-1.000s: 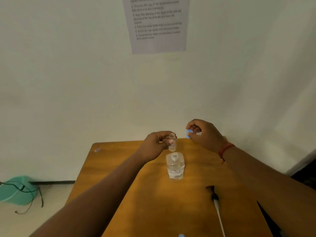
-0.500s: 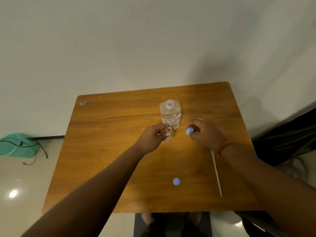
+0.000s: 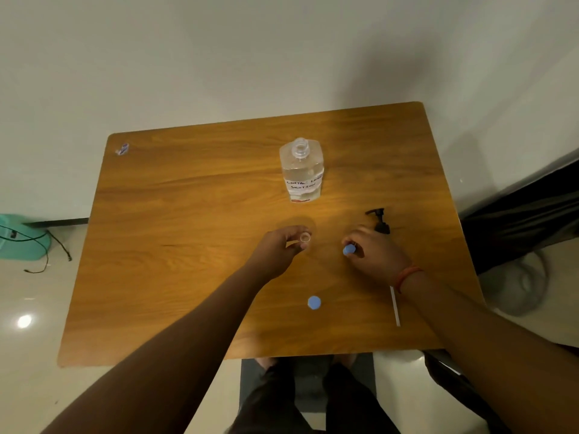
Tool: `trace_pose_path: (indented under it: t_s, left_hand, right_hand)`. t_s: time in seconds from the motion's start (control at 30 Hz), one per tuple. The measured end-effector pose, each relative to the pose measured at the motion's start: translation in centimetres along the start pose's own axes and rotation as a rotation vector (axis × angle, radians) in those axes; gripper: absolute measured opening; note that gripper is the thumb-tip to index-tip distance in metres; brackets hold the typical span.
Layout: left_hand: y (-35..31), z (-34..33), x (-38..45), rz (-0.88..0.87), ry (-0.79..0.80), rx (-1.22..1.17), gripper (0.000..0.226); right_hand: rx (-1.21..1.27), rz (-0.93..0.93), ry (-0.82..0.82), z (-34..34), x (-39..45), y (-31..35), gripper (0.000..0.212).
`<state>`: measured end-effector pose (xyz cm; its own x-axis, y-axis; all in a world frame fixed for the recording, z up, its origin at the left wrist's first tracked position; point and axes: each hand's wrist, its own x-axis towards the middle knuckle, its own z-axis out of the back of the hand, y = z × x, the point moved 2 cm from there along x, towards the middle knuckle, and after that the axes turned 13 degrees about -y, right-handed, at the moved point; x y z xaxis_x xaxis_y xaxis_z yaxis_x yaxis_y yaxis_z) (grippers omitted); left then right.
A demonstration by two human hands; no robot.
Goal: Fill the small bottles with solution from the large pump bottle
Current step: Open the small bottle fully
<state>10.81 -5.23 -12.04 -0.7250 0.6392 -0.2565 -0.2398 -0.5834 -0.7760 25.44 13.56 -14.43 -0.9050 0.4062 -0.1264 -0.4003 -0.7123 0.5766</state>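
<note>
The desk (image 3: 194, 214) is carrying everything, its near edge partly hidden by the person's forearms. The big bottle (image 3: 302, 170) is standing uncapped towards the back, its handwritten label only partly readable. Its pump (image 3: 379, 221) is lying to the right, the tube (image 3: 394, 306) mostly hidden under the right wrist. The left hand (image 3: 277, 250) is curling around a small bottle (image 3: 305, 239), of which only the open mouth is showing. The right hand (image 3: 374, 256) is pinching a blue cap (image 3: 348, 249) just beside it. Another blue cap (image 3: 314, 302) is lying nearer the front edge. A tiny scrap (image 3: 122, 149) is sitting at the far left corner, too small to identify.
</note>
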Motion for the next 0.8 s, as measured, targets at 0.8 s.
trace_pose_path:
  t_s: [0.8]
  left_hand:
    - [1.0,-0.8,-0.4,0.101,0.090,0.007,0.038]
  right_hand:
    - [-0.013,-0.057,0.032,-1.4,-0.4,-0.7,0.048]
